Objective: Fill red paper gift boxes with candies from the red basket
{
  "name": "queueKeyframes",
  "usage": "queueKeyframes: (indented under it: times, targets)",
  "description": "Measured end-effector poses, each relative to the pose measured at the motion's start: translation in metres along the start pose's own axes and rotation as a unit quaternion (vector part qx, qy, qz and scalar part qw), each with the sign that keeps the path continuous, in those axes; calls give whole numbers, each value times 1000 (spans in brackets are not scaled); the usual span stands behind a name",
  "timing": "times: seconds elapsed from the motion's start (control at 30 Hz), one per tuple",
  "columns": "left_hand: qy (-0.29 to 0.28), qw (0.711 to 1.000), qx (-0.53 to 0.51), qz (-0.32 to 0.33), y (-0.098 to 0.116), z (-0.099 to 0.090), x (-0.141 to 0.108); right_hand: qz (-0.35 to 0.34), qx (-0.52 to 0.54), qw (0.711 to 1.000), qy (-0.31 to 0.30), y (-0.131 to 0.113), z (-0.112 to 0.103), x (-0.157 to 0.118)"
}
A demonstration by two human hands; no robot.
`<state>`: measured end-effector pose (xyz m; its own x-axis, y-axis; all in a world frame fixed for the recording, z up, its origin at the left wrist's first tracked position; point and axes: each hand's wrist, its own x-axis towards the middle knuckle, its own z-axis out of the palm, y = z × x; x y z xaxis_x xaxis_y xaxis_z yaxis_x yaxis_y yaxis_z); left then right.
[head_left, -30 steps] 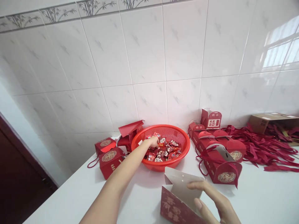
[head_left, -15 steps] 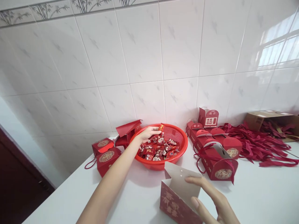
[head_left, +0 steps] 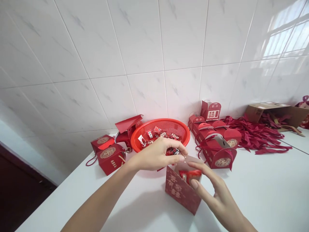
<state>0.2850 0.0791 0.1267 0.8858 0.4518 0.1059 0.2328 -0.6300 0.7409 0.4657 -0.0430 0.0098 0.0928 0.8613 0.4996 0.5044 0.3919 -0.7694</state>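
A dark red paper candy box [head_left: 180,193] with pale lettering stands on the white table, its top open. Inside it shows a shiny red-wrapped candy [head_left: 190,175]. Above the box mouth hovers my left hand [head_left: 159,153], thumb and fingers apart, with nothing visible between them. My right hand [head_left: 217,190] grips the box by its right side, forefinger at the rear flap and thumb at the near rim. Just behind, partly covered by my left hand, is a red plastic basket [head_left: 184,129] of wrapped candies [head_left: 156,130].
Red gift boxes [head_left: 112,158] stand left of the basket, and more boxes [head_left: 217,154] with ribbon handles are grouped at its right. Dark red ribbons [head_left: 256,135] lie heaped beside an open cardboard carton [head_left: 294,112]. A tiled wall [head_left: 145,93] closes off the back.
My left hand has come from the basket toward me and right, over the box. Red candy now lies in the box, and my left fingers have let go. The view has tilted downward.
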Motion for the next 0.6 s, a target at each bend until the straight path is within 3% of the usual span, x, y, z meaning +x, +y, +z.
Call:
queueKeyframes:
  times: [0.37, 0.6]
  targets:
    - [58, 995, -21, 81, -5, 36, 3, 4, 17, 1000, 15, 3, 2, 0]
    - [71, 992, -55, 84, -15, 31, -11, -2, 30, 999, 17, 4, 3, 1]
